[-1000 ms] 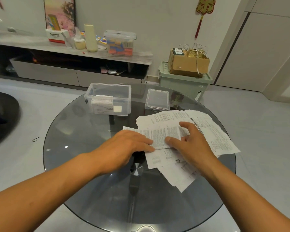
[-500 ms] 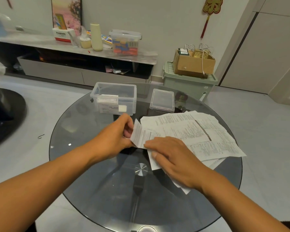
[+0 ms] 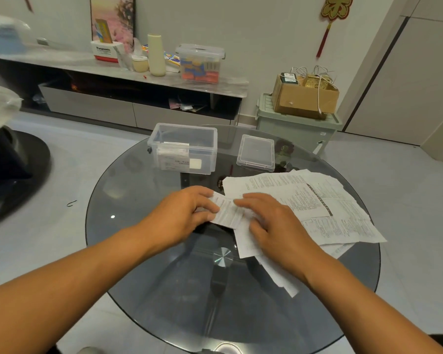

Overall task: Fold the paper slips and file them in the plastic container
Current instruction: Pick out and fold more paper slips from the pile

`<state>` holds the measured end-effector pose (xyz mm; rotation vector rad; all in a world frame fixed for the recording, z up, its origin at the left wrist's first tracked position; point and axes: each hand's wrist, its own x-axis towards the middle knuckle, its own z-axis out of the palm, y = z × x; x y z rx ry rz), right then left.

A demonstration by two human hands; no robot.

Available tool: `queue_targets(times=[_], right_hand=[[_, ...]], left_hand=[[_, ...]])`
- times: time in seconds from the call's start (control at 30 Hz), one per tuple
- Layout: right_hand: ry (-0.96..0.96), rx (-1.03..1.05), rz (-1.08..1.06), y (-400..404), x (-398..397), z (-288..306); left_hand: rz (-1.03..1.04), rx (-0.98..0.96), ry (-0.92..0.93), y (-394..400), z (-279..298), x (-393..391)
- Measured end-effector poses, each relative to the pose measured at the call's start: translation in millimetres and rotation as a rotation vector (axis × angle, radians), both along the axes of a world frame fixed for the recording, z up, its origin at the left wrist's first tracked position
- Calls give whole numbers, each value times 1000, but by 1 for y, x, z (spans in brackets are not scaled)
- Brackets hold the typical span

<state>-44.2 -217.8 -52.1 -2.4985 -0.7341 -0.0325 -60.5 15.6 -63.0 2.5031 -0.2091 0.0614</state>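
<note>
- Left hand at frame centre, fingers curled around the left edge of a folded paper slip, pinching it.
- Right hand just right of it, fingers lightly bent, pressing down on the same slip and the loose slips spread at centre right.
- Clear plastic container above centre on the round glass table, lidless, folded slips inside.
- Lid just right of the container.

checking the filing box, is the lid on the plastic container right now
No, the plastic container stands open, and its lid lies flat on the glass table beside it.
</note>
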Motion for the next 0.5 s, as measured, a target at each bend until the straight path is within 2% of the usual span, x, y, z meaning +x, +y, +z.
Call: queue_targets(times=[0.13,0.23,0.33,0.4,0.5], right_hand=[[-14,-90,-5,-1,10,3],[21,16,45,5,14,0],[138,159,42,14,14,-2],[199,227,-17,19,16,-4],[248,186,-120,27,16,-9]], left_hand=[[-139,-125,122,15,8,7],[-187,-169,152,20,13,9],[-214,-237,181,19,17,8],[-199,-269,188,17,21,6],[-53,-341,144,14,27,4]])
